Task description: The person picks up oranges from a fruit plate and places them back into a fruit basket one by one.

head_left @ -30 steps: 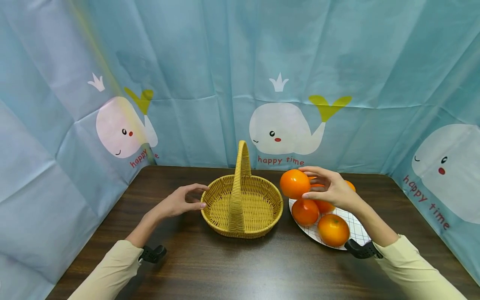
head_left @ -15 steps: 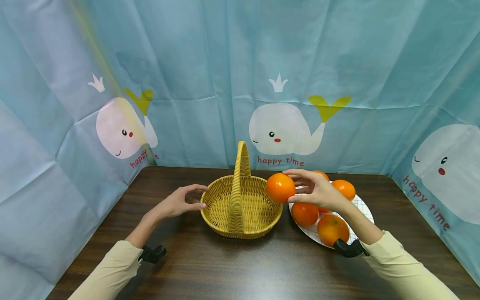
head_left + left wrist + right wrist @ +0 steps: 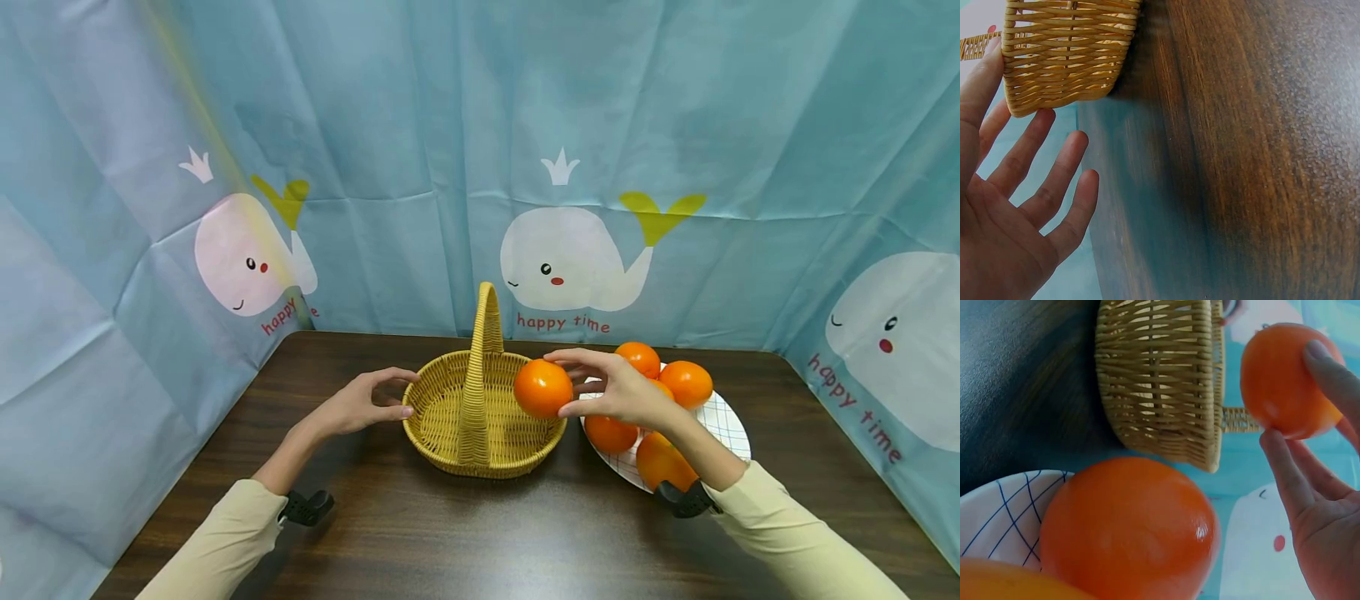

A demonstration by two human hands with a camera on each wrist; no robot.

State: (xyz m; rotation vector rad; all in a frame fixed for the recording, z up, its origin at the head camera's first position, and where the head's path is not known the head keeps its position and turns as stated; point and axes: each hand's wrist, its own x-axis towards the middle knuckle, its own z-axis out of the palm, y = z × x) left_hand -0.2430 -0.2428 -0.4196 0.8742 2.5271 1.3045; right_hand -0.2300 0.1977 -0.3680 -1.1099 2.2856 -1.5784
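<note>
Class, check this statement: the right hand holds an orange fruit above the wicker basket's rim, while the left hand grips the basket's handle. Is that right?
Not quite. The left hand does not grip the handle; the head view shows it resting against the outer rim of the wicker basket, on its left side. The rest stands: the right hand holds an orange fruit above the basket's rim.

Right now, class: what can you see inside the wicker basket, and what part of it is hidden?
The basket shows only its bare woven floor; no fruit lies inside. Its handle and the orange held by the right hand cover part of the interior.
</note>
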